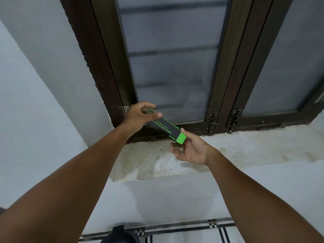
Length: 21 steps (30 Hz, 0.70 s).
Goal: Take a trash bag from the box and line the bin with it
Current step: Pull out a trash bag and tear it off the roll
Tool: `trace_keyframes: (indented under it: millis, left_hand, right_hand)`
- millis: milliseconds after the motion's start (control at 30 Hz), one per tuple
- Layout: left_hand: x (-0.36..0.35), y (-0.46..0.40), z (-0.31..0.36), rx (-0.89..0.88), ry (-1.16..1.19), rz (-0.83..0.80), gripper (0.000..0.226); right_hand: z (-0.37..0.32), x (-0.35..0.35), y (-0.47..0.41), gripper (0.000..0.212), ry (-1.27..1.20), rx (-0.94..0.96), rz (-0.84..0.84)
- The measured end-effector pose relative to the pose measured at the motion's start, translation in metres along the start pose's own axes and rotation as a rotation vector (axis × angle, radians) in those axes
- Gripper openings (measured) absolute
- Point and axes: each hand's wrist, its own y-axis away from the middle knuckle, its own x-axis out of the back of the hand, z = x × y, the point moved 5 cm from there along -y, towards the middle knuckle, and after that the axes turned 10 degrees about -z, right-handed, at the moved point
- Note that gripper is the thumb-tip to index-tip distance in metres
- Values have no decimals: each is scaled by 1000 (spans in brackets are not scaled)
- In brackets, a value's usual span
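A long black and green trash bag box (pixel 166 128) is held slantwise above the window sill (pixel 245 148). My left hand (pixel 139 114) grips its upper far end, fingers curled over the top. My right hand (pixel 190 149) is cupped under the lower end, thumb against the bright green end face, fingers spread below it. No trash bag shows outside the box. No bin is in view.
A dark-framed window (pixel 175 58) with frosted glass and metal latches (pixel 212 122) stands right behind the box. Grey walls lie left and below the stained sill. A dark object (pixel 121 234) and a checked cloth edge (pixel 210 227) show at the bottom.
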Motion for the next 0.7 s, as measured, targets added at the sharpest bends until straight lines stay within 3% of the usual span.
trace_keyframes:
  millis: [133, 200, 267, 333, 433, 533, 633, 700]
  left_hand:
    - [-1, 7, -17, 49, -60, -1, 46]
    - [-3, 14, -29, 80, -111, 3, 53]
    - [-7, 19, -44, 116, -234, -43, 63]
    - [-18, 21, -59, 149, -443, -160, 69]
    - [-35, 23, -76, 142, -748, -316, 57]
    - [-45, 28, -78, 131, -1073, -349, 57]
    - [-46, 30, -72, 109, -994, -284, 66]
    - [-40, 29, -59, 17, -732, -86, 49]
  right_hand:
    - [-15, 21, 0, 47, 51, 122, 336]
    - [-25, 34, 11, 40, 150, 219, 566]
    - [-31, 41, 20, 34, 278, 281, 687]
    - [-31, 43, 23, 29, 307, 322, 697]
    - [-29, 38, 23, 19, 267, 382, 666]
    - [-29, 25, 16, 11, 204, 428, 554]
    - [-32, 12, 10, 14, 192, 417, 492]
    - [-38, 6, 9, 13, 220, 414, 478]
